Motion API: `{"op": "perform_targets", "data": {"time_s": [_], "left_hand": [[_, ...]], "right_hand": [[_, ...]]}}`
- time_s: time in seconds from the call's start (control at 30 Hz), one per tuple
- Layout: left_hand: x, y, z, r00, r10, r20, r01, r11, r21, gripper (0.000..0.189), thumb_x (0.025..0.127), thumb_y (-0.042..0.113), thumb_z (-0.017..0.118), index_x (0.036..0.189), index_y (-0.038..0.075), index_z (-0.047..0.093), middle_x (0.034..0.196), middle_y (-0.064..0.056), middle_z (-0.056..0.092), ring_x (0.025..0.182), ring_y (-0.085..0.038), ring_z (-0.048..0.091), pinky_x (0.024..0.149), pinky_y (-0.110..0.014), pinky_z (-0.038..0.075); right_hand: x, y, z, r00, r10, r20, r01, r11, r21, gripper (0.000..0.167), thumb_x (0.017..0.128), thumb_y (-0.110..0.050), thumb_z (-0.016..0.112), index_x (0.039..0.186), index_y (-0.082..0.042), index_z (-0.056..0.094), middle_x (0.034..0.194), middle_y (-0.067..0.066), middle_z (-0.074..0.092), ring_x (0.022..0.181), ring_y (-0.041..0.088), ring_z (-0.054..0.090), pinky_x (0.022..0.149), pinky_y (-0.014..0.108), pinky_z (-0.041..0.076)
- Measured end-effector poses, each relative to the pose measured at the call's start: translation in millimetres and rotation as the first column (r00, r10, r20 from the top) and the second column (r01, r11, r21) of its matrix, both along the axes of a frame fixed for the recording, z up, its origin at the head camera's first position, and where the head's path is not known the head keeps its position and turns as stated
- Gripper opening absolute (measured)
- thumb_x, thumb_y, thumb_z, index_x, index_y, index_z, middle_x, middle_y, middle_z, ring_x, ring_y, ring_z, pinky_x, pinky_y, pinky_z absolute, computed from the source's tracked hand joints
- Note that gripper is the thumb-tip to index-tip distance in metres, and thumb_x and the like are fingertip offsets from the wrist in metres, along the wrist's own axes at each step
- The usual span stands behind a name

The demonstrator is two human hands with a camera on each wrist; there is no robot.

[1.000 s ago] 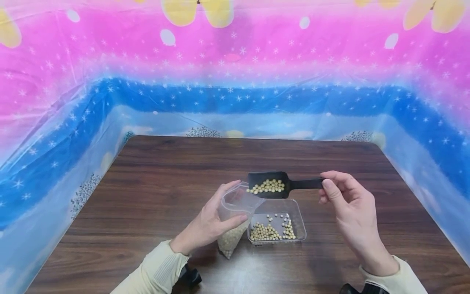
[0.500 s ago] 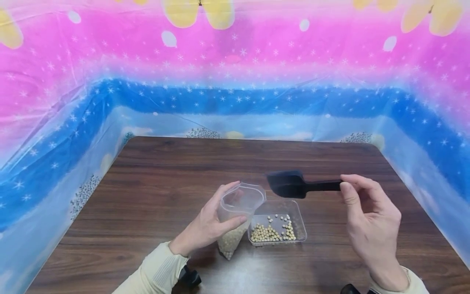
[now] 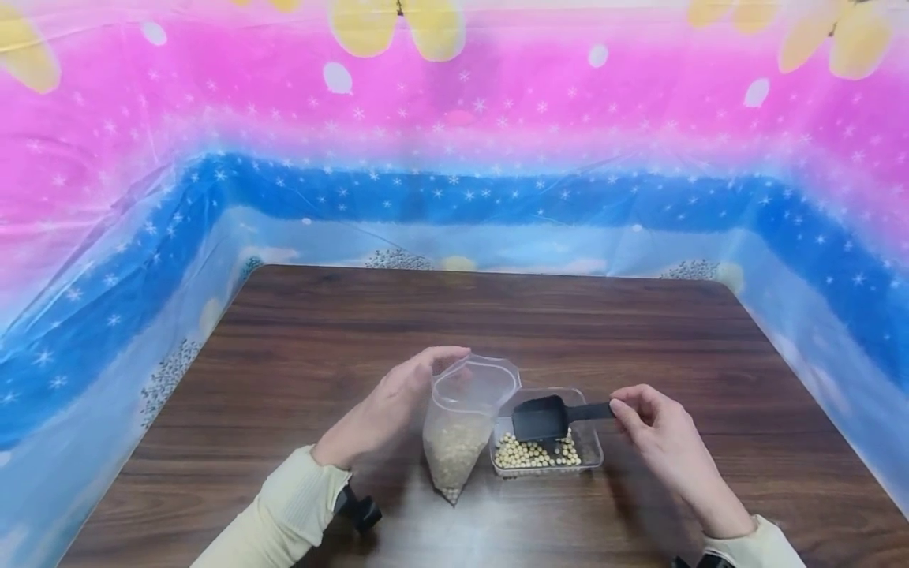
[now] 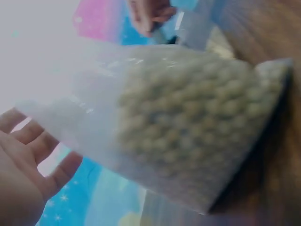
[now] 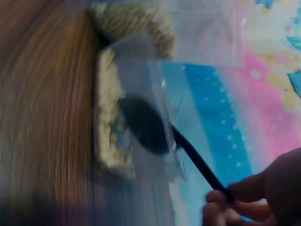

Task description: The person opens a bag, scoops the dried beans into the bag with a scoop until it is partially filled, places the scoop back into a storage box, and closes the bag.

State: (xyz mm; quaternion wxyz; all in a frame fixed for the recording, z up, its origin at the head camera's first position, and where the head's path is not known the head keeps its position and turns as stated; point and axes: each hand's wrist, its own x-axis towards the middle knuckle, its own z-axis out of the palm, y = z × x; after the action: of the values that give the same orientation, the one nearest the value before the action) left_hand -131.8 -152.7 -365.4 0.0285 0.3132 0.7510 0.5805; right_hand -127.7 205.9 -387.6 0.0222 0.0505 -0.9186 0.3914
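My right hand pinches the end of a black scoop's handle. The scoop dips into a clear plastic box, its blade low over round pale-yellow beans. In the right wrist view the blade of the scoop shows blurred through the box wall. Left of the box, a clear plastic bag stands upright with its mouth open and beans filling its lower part. My left hand is beside the bag's upper left side. Its fingers are spread and loose in the left wrist view, fingertips right at the bag's edge.
Everything stands on a dark wood-grain table. A pink and blue patterned cloth hangs around its back and sides. The bag's front corner points toward the near edge of the table.
The scoop, full of beans at the bag's mouth a second ago, tipped and withdrew rightward, then came down into the box. My left hand has loosened from the bag and drawn slightly left.
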Motion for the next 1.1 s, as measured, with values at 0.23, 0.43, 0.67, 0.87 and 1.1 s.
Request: {"op": "perform_targets", "data": {"time_s": [0.23,0.43,0.67,0.87,1.1], "left_hand": [[-16.6,-3.5,26.6,0.984,0.085,0.156,-0.069,0.993,-0.1,0.038,0.101,0.046,0.045,0.12,0.02,0.066,0.096,-0.003,0.071,0.099,-0.018,0.064,0.093,-0.041,0.049],[-23.9,-4.5,50.3,0.986,0.106,0.126,-0.058,0.941,-0.333,0.025,0.091,0.039,0.067,0.106,0.021,0.073,0.099,0.008,0.071,0.096,-0.012,0.064,0.085,-0.037,0.052],[-13.5,-14.3,64.1,0.95,0.312,-0.017,-0.288,0.851,-0.44,0.009,0.088,0.024,0.068,0.089,0.019,0.076,0.083,0.007,0.07,0.077,-0.014,0.061,0.067,-0.032,0.052],[6.2,-35.8,73.9,0.87,0.486,-0.082,-0.477,0.787,-0.392,0.009,0.085,0.017,0.065,0.083,0.017,0.074,0.074,0.002,0.065,0.066,-0.018,0.052,0.056,-0.031,0.045],[11.4,-44.1,62.6,0.821,0.568,-0.056,-0.544,0.75,-0.376,0.01,0.087,0.022,0.061,0.081,0.018,0.068,0.09,0.005,0.07,0.067,-0.017,0.049,0.057,-0.032,0.042]], "right_hand": [[19.6,-39,21.2,0.955,0.135,-0.265,0.012,0.873,0.488,0.035,0.095,-0.037,0.06,0.111,-0.006,0.063,0.079,0.008,0.069,0.058,0.025,0.061,0.048,0.042,0.049],[45.4,-118,48.2,0.769,0.475,-0.427,-0.325,0.866,0.379,0.051,0.092,-0.044,0.064,0.132,-0.015,0.053,0.06,-0.018,0.046,0.048,-0.003,0.04,0.044,0.017,0.037],[32.8,-151,57.1,0.732,0.537,-0.419,-0.379,0.832,0.405,0.015,0.09,-0.029,0.07,0.089,-0.017,0.06,0.063,-0.015,0.053,0.052,-0.002,0.046,0.046,0.018,0.041],[6.4,-140,80.4,0.755,0.545,-0.366,-0.441,0.834,0.332,0.009,0.088,-0.013,0.072,0.088,-0.015,0.063,0.081,-0.009,0.058,0.071,0.004,0.052,0.059,0.018,0.049],[-31.1,-144,78.3,0.713,0.621,-0.326,-0.549,0.783,0.291,0.013,0.086,-0.004,0.072,0.089,-0.014,0.065,0.091,-0.008,0.061,0.088,0.009,0.056,0.076,0.025,0.052]]}}
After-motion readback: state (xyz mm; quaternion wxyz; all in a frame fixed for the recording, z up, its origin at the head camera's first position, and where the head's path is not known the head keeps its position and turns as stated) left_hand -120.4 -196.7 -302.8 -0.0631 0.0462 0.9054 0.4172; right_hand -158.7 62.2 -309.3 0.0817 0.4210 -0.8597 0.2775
